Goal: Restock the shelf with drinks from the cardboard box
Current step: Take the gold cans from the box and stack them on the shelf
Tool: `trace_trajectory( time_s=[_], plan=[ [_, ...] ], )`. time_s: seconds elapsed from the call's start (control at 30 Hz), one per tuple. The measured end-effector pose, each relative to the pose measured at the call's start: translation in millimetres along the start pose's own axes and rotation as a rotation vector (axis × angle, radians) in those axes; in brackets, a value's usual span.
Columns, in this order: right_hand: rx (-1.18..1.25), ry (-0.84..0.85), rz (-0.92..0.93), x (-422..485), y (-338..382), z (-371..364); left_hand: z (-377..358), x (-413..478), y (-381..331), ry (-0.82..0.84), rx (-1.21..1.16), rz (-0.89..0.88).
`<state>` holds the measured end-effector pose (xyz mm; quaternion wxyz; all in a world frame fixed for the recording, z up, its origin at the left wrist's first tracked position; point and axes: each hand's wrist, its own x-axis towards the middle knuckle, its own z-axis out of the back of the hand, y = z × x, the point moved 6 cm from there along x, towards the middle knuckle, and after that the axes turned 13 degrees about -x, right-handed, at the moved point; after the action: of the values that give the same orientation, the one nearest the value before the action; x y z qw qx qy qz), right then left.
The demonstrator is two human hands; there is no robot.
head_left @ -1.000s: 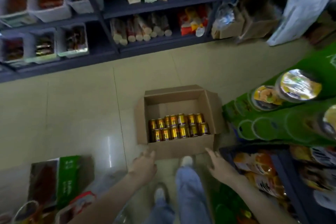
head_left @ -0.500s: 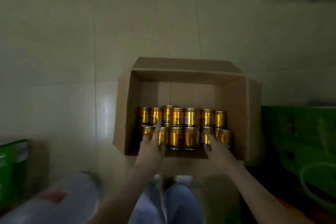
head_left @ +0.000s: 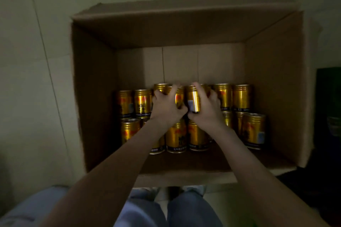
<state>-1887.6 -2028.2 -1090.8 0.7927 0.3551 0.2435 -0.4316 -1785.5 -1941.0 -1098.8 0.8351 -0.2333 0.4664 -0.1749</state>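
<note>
Left hand (head_left: pixel 164 107) and right hand (head_left: pixel 206 110) have moved from rim into the cardboard box (head_left: pixel 92 88); each one's fingers (head_left: pixel 199 89) grip a gold can (head_left: pixel 193 100). Lifting seems next.

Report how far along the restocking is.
Done: part of the cardboard box floor is bare, so some cans may already be out. In hand: left hand and right hand each grip a back-row can. Left: two rows of gold cans sit in the box.
</note>
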Motion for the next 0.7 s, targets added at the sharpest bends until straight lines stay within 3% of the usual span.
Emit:
trace_trajectory(
  time_s=[0.17, 0.3, 0.47, 0.7],
  plan=[
    [0.476, -0.083, -0.028, -74.0, 21.7, 66.6, 63.4, -56.8, -47.7, 0.045, -0.223, -0.002],
    [0.861, -0.082, 0.007, -188.3, 58.4, 156.4, 130.8, -152.5, -141.0, 0.261, -0.517, -0.063],
    [1.040, -0.183, 0.062, -364.3, 103.0, 275.9, 204.7, -306.1, -278.4, 0.585, -0.649, -0.218],
    [1.141, -0.444, 0.189, -576.7, 136.7, 395.4, 251.4, -498.7, -416.4, 0.879, -0.708, -0.368]
  ],
)
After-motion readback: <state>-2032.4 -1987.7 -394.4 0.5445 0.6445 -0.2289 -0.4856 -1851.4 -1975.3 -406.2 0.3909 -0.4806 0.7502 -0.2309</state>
